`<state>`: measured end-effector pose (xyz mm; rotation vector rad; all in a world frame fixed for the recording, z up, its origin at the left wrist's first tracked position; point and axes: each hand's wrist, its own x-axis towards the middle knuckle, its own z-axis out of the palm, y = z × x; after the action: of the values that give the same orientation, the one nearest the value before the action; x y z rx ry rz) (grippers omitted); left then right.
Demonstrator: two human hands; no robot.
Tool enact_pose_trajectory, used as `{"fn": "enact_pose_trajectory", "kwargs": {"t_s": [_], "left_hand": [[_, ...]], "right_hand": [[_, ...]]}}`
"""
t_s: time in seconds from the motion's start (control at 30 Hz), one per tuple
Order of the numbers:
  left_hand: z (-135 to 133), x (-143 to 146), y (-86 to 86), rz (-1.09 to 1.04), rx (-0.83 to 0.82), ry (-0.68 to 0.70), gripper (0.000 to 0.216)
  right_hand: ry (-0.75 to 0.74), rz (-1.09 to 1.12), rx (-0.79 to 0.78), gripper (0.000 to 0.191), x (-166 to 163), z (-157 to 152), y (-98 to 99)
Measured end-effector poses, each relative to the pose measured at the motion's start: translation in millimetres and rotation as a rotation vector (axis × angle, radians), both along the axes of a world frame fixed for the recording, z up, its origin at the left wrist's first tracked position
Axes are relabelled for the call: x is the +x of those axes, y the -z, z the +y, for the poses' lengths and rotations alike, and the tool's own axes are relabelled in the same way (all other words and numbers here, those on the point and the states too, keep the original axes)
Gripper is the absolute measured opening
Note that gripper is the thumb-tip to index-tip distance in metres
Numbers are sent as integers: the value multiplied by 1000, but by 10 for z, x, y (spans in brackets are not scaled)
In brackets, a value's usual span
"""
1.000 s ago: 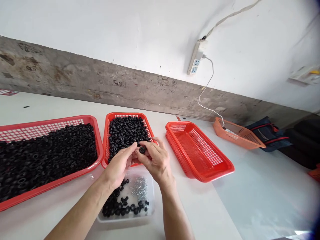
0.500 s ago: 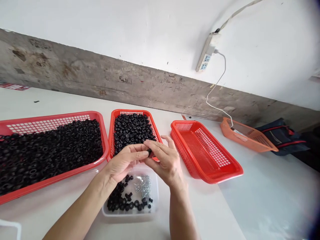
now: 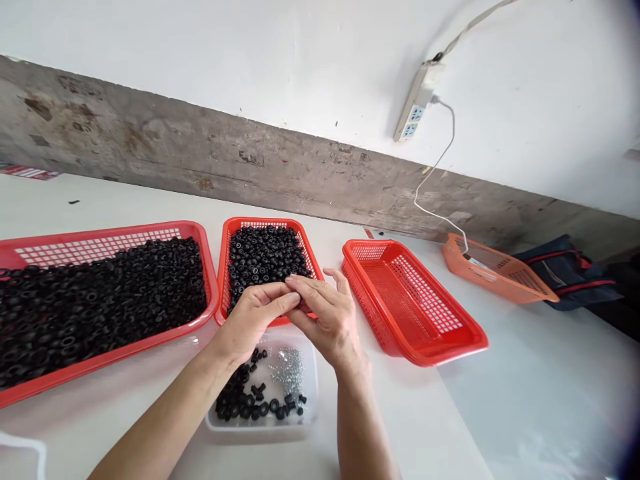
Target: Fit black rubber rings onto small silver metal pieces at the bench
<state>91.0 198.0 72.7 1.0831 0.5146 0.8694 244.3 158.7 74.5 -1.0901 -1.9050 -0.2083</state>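
Bare L hand [image 3: 253, 319] & R hand [image 3: 327, 320], plus bare L forearm [image 3: 160, 427] & R forearm [image 3: 357, 427]; nails short.

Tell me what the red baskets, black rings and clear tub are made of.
The red baskets look like moulded plastic, glossy, with a mesh of small square holes. The black rings seem matte rubber or plastic: dull, with no metallic shine. The clear tub looks like translucent plastic, since its contents show through.
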Motion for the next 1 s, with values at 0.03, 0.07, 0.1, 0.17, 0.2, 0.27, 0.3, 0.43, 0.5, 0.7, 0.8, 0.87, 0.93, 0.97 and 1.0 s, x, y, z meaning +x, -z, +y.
{"fn": "enact_pose_trajectory", "kwargs": {"t_s": [0.03,0.07,0.1,0.17,0.2,0.27,0.3,0.43,0.5,0.7,0.8,0.87,0.93,0.97,1.0], "left_hand": [[3,-7,1,10,19,-15,22],[7,-16,1,22,29,-29,21],[10,-27,0,36,36,-40,20],[17,-53,-9,58,65,-72,18],[19,-65,-16,66,92,-86,17],[24,-89,-31,76,140,-90,18],[29,-100,-37,78,150,-81,18],[70,-135,-32,83,92,-15,16],[85,-139,-24,83,60,8,16],[41,-92,-52,104,57,-39,16],[34,-90,-36,106,76,-29,17],[56,-105,-1,105,67,3,19],[87,-124,37,99,29,35,22],[100,-131,50,95,2,45,23],[111,-136,57,89,-29,47,24]], "right_hand": [[-18,30,-41,32,4,-9,-9],[-48,69,-99,38,9,-19,-21],[-88,116,-171,43,17,-29,-34],[-180,222,-327,49,35,-46,-58],[-217,280,-390,46,43,-52,-64],[-263,400,-467,36,52,-54,-63],[-281,459,-487,33,52,-51,-56],[-348,608,-524,27,29,-43,-28],[-341,635,-520,25,15,-49,-26],[-184,593,-419,22,5,-56,-29],[-131,521,-382,22,7,-58,-40],[-141,493,-382,23,3,-67,-53],[-157,465,-377,25,-7,-74,-63],[-162,452,-369,25,-12,-74,-65],[-163,444,-362,25,-16,-71,-64]]}}
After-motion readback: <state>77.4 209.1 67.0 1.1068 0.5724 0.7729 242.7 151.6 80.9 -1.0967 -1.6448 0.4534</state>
